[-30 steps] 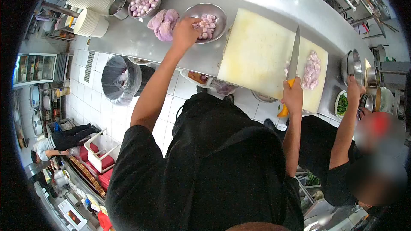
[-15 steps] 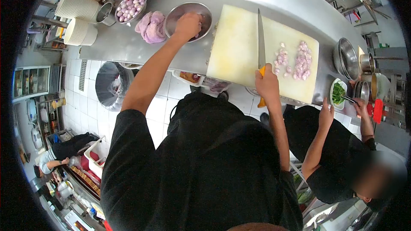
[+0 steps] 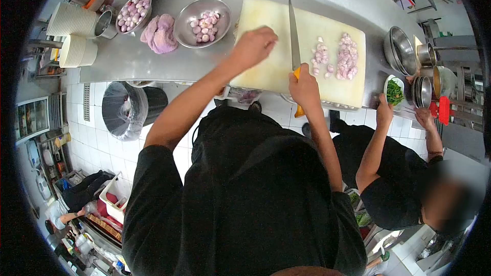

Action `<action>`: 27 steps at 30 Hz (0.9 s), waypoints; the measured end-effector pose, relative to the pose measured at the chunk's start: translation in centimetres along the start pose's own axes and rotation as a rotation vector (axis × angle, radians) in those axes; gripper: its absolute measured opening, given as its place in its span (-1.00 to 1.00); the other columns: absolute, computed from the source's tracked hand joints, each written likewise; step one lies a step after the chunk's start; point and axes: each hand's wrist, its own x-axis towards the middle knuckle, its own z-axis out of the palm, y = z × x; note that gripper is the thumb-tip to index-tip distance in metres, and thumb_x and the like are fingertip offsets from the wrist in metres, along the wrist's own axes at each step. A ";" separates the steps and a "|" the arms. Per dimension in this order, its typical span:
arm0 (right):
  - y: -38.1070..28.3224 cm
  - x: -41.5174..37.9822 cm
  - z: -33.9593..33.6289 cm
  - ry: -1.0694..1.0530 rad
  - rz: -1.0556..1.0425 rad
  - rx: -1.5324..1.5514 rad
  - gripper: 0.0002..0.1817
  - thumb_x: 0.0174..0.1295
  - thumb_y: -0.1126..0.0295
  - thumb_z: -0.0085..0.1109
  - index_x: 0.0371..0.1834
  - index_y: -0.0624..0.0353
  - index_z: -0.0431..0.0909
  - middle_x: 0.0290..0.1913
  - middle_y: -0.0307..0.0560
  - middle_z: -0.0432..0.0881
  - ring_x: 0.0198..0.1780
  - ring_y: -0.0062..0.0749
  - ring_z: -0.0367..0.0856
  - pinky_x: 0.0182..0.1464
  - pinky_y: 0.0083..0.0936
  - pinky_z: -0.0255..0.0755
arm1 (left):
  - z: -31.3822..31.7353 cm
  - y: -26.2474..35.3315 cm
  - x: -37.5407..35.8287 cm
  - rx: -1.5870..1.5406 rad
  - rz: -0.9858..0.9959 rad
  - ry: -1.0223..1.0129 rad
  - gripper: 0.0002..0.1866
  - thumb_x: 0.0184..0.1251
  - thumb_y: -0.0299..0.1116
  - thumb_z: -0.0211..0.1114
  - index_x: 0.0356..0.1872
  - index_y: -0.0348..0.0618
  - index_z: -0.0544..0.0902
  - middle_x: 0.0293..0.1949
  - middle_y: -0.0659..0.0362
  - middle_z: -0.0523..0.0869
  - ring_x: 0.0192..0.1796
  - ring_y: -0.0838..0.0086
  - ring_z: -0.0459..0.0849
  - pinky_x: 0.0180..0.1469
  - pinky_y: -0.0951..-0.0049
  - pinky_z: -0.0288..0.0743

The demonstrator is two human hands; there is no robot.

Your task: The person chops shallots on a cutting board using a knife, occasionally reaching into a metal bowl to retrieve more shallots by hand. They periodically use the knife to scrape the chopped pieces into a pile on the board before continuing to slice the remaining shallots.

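Observation:
My right hand [image 3: 305, 91] is wrapped round the yellow handle of a long kitchen knife [image 3: 295, 36], whose blade points away from me over the white cutting board [image 3: 261, 18]. Over the board's left half is my left hand [image 3: 257, 47], its fingers curled together; whatever they hold is hidden. On the right of the board lie a small group of cut shallots [image 3: 320, 53] and a larger pile of cut shallots [image 3: 347, 56]. Left of the board, a steel bowl [image 3: 184, 33] contains several peeled shallots [image 3: 205, 25].
Beside the bowl lies a crumpled pinkish cloth [image 3: 159, 35], then a fuller bowl of shallots [image 3: 134, 14]. White stacked containers [image 3: 71, 20] stand far left. A lined bin [image 3: 123, 110] is below the counter. A co-worker [image 3: 388, 174] at right holds a dish of chopped greens [image 3: 394, 92].
My left hand has come out of the steel bowl and moved right over the board, uncovering the shallots inside. My right hand still grips the knife. The whole view has shifted left.

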 end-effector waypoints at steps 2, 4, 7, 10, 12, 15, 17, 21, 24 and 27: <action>0.0 -0.1 -0.1 0.004 0.000 0.002 -0.65 0.36 0.33 0.15 0.02 0.26 0.25 -0.33 0.48 0.66 -0.22 0.49 0.65 -0.13 0.22 0.51 | 2.1 0.0 -1.6 0.048 0.041 -0.047 -0.83 0.34 -0.50 0.29 -0.10 -0.17 0.75 -0.05 0.08 0.78 -0.10 0.16 0.78 -0.03 0.23 0.67; -0.4 -0.3 -0.3 0.007 0.007 0.021 -0.65 0.36 0.33 0.16 0.02 0.26 0.25 -0.34 0.48 0.66 -0.22 0.48 0.66 -0.13 0.21 0.51 | 2.9 0.1 -2.6 0.139 0.143 -0.065 -0.79 0.30 -0.53 0.28 -0.08 -0.17 0.76 0.03 0.09 0.77 0.04 0.20 0.76 0.07 0.24 0.65; -0.1 -0.4 0.0 0.030 -0.030 0.006 -0.65 0.37 0.32 0.16 0.02 0.26 0.25 -0.35 0.48 0.66 -0.23 0.47 0.66 -0.13 0.22 0.51 | 2.4 -0.8 -4.0 0.097 0.201 -0.059 -0.74 0.24 -0.56 0.32 -0.06 -0.16 0.76 0.04 0.08 0.77 0.08 0.20 0.74 0.11 0.23 0.64; -0.1 -0.5 0.1 0.033 -0.027 -0.016 -0.64 0.37 0.32 0.16 0.04 0.27 0.25 -0.37 0.47 0.65 -0.25 0.46 0.66 -0.14 0.21 0.51 | 1.4 -0.9 -4.8 0.010 0.166 -0.090 -0.72 0.20 -0.58 0.35 -0.05 -0.15 0.77 0.05 0.09 0.75 0.11 0.18 0.72 0.15 0.22 0.62; -0.1 -0.6 0.0 0.033 -0.025 -0.015 -0.64 0.38 0.32 0.15 0.05 0.28 0.26 -0.37 0.47 0.65 -0.26 0.46 0.67 -0.14 0.20 0.52 | 0.9 -0.5 -5.2 -0.006 0.135 -0.054 -0.72 0.18 -0.57 0.39 -0.06 -0.14 0.77 0.06 0.09 0.74 0.12 0.17 0.70 0.15 0.21 0.61; -0.3 -0.7 -0.2 0.022 -0.025 -0.003 -0.63 0.38 0.32 0.16 0.06 0.28 0.27 -0.37 0.48 0.65 -0.26 0.47 0.66 -0.15 0.20 0.52 | 0.5 0.8 -5.9 -0.057 0.040 0.034 -0.75 0.18 -0.52 0.43 -0.09 -0.15 0.77 0.07 0.08 0.72 0.12 0.17 0.68 0.14 0.21 0.61; -0.5 -0.8 -0.4 0.008 -0.034 0.019 -0.63 0.38 0.30 0.16 0.05 0.29 0.27 -0.36 0.49 0.65 -0.25 0.48 0.66 -0.15 0.20 0.51 | 0.9 1.8 -6.1 -0.065 -0.043 0.092 -0.77 0.18 -0.49 0.45 -0.11 -0.16 0.77 0.06 0.07 0.72 0.11 0.16 0.68 0.12 0.22 0.61; -1.7 -1.1 -0.6 -0.036 -0.046 0.048 -0.62 0.39 0.26 0.16 0.05 0.28 0.28 -0.33 0.52 0.65 -0.22 0.49 0.66 -0.13 0.21 0.50 | 3.3 1.9 -5.9 -0.042 -0.124 0.135 -0.80 0.21 -0.45 0.46 -0.13 -0.18 0.78 -0.03 0.05 0.75 0.02 0.15 0.72 0.11 0.24 0.61; -1.9 -0.8 -0.9 -0.078 -0.036 0.052 -0.61 0.41 0.22 0.14 0.04 0.29 0.29 -0.32 0.52 0.65 -0.20 0.48 0.66 -0.09 0.21 0.50 | 4.5 0.5 -4.8 -0.080 -0.043 0.114 -0.82 0.23 -0.44 0.45 -0.15 -0.20 0.80 -0.09 0.04 0.77 -0.06 0.14 0.74 0.09 0.24 0.63; -2.2 -1.1 -1.5 -0.116 -0.024 0.043 -0.61 0.41 0.22 0.12 0.03 0.32 0.29 -0.31 0.53 0.66 -0.18 0.47 0.67 -0.06 0.21 0.50 | 4.6 0.3 -4.4 -0.095 -0.006 0.109 -0.84 0.25 -0.43 0.44 -0.18 -0.22 0.80 -0.11 0.05 0.77 -0.11 0.15 0.76 0.06 0.26 0.65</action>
